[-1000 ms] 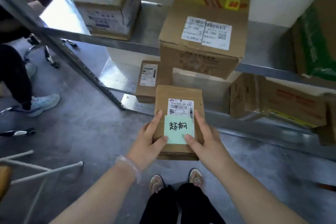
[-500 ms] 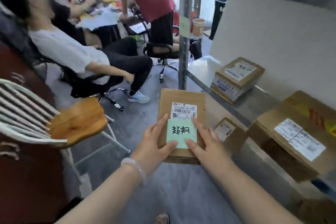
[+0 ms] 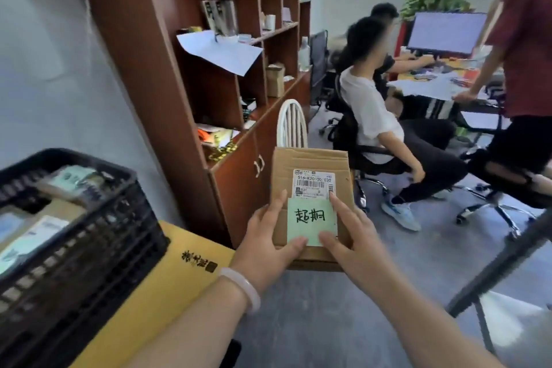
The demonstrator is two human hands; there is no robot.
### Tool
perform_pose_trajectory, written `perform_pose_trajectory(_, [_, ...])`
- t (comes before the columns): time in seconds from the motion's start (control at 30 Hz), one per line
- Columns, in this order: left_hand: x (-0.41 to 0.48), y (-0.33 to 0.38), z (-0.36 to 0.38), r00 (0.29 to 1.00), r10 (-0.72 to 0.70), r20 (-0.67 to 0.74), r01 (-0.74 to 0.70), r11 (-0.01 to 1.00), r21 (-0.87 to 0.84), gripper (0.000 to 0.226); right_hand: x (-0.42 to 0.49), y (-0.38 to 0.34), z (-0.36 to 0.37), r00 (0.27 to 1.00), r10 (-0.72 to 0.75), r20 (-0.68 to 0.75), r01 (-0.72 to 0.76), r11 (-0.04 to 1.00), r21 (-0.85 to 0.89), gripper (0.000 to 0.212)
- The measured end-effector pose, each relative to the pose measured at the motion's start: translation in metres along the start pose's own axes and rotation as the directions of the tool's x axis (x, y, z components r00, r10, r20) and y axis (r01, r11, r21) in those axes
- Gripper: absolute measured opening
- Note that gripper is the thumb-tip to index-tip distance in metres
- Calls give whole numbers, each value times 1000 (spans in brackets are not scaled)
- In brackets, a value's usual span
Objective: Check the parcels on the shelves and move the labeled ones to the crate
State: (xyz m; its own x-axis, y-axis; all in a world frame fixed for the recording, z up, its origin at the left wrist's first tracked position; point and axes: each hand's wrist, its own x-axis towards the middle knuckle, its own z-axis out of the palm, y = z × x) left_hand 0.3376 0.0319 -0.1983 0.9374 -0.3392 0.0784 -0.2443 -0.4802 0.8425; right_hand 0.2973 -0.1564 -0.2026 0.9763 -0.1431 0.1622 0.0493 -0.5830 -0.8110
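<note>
**Labelled parcel swings round toward the crate**

Half a second back the view took in the metal shelving and its boxes; now it has turned away, and a black plastic crate (image 3: 89,218) fills the lower left, already loaded with several parcels. That turn suggests the checking step is done for this box and the carry to the crate is under way.

Both hands hold one small cardboard parcel (image 3: 310,164) out in front, at chest level and clear of any surface. Its face carries a white shipping label (image 3: 313,184) and, just below, a green sticky note (image 3: 310,225) with handwritten characters — the mark that qualifies it for the crate. The left hand (image 3: 268,243) grips the parcel's left edge, fingers curled underneath and thumb pressed onto the note's lower corner. The right hand (image 3: 352,236) mirrors it on the right edge, thumb on the note's other lower corner, forefinger laid along its side.

The parcel sits to the right of the crate and apart from it, with a yellow box (image 3: 167,275) on the floor between. What remains, by the look of it, is a short move leftward and a lowering onto the parcels inside — the crate looks fairly full, so the box may have to rest on top.
</note>
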Motion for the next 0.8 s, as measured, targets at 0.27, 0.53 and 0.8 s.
perform_pose_trajectory(0.27, [-70, -37, -140, 902, -117, -415, 135, 991, 15, 80, 38, -124, 105, 927, -262, 268, 250, 965, 78, 65])
perform_pose_trajectory(0.53, [-145, -80, -262, 773, -196, -603, 223, 974, -31, 81, 31, -235, 219, 802, -419, 426, 379, 908, 180, 65])
perform_pose_trajectory(0.8, [-152, -103, -351, 749, -247, -614, 222, 968, -118, 85, 43, -291, 286, 808, -383, 448, 246, 910, 335, 51])
